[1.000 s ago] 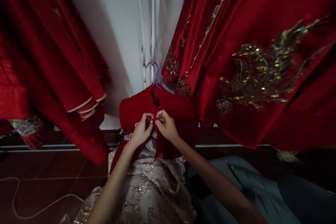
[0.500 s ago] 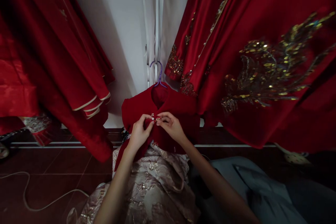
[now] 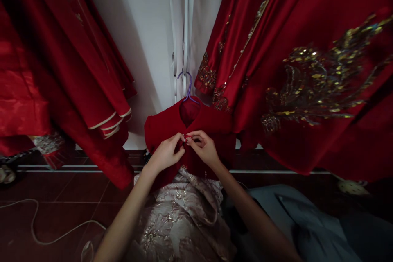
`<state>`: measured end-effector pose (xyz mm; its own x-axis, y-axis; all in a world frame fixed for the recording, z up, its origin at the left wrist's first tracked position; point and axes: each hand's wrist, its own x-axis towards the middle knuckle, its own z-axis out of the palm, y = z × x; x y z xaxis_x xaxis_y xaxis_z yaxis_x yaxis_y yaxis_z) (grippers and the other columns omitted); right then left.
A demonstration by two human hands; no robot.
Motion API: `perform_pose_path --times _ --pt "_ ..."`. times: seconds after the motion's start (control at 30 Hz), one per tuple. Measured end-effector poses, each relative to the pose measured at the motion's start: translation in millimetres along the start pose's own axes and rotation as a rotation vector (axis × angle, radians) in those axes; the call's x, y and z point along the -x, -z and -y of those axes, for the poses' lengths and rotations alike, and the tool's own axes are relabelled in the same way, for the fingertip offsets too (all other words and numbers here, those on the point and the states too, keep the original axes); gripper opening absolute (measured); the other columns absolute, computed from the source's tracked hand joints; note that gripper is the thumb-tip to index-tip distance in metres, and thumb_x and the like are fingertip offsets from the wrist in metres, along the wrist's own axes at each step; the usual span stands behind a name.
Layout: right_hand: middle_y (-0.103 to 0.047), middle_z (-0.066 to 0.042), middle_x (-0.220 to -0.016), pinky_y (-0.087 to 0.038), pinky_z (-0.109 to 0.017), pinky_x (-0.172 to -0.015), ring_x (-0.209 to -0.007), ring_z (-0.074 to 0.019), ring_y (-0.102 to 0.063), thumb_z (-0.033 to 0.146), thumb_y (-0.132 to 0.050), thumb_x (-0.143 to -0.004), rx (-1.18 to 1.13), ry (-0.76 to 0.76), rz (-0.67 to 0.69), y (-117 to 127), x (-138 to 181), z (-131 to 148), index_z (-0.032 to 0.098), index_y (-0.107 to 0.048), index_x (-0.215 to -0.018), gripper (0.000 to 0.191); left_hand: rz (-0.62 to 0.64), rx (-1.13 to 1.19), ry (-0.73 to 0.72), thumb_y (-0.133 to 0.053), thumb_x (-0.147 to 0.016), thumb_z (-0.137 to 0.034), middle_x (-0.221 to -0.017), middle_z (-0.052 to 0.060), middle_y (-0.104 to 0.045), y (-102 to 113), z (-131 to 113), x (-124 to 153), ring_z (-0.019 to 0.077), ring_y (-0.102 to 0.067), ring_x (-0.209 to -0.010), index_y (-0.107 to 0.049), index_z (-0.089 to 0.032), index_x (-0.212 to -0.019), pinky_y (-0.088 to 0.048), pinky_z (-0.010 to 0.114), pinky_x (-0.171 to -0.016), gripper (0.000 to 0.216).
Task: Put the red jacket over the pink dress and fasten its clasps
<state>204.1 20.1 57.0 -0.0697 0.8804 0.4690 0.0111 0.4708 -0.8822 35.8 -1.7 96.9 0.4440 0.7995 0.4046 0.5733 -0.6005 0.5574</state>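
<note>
A dark red top [image 3: 167, 120] hangs on a purple hanger [image 3: 189, 95], its V-shaped neckline facing me. Just under the neckline, a small pearl-like button [image 3: 184, 139] sits between my two hands. My left hand [image 3: 166, 154] is closed in a pinch at the left side of this button. From the right, my right hand [image 3: 205, 147] pinches the front edge beside it with thumb and forefinger. The fingertips of both hands nearly meet, and they hide much of the fastening. Below my hands, a pale shiny patterned fabric [image 3: 176, 225] spreads out in folds.
Red garments [image 3: 101, 86] with cream trim hang on the left. A red gown with gold sequins [image 3: 325, 73] hangs on the right. White straps [image 3: 186, 20] run down the wall [image 3: 138, 20]. A cable [image 3: 64, 235] lies on the tiled floor; a blue-grey object [image 3: 276, 200] stands lower right.
My left hand has turned and its fingertips have shifted slightly right, up against the button. My right hand stays pinched at the front edge. The whole view has shifted a little.
</note>
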Motion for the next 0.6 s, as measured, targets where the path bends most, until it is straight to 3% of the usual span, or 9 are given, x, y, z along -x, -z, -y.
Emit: perform_pose_path --times 0.13,0.6 --pt "-0.061 -0.006 -0.092 -0.057 -0.027 -0.065 -0.084 -0.0170 -0.062 0.036 -0.064 -0.076 0.064 0.029 0.011 3.4 -0.7 1.3 0.021 -0.064 -0.090 0.021 0.011 -0.103 -0.024 -0.047 -0.084 -0.029 -0.087 0.003 -0.061 4.8 -2.8 -6.3 0.0156 -0.058 -0.072 -0.052 -0.022 -0.088 -0.042 0.026 -0.066 0.011" --pt "-0.065 -0.005 -0.091 -0.055 -0.029 -0.071 -0.083 -0.0159 -0.064 0.033 -0.072 -0.067 0.036 -0.042 0.100 17.4 -8.8 -1.7 0.020 -0.061 -0.088 0.027 0.028 -0.144 -0.094 -0.044 -0.083 -0.021 -0.083 0.002 -0.060 3.0 -5.4 -13.3 0.0144 -0.057 -0.071 -0.052 -0.021 -0.085 -0.040 0.024 -0.065 0.008"
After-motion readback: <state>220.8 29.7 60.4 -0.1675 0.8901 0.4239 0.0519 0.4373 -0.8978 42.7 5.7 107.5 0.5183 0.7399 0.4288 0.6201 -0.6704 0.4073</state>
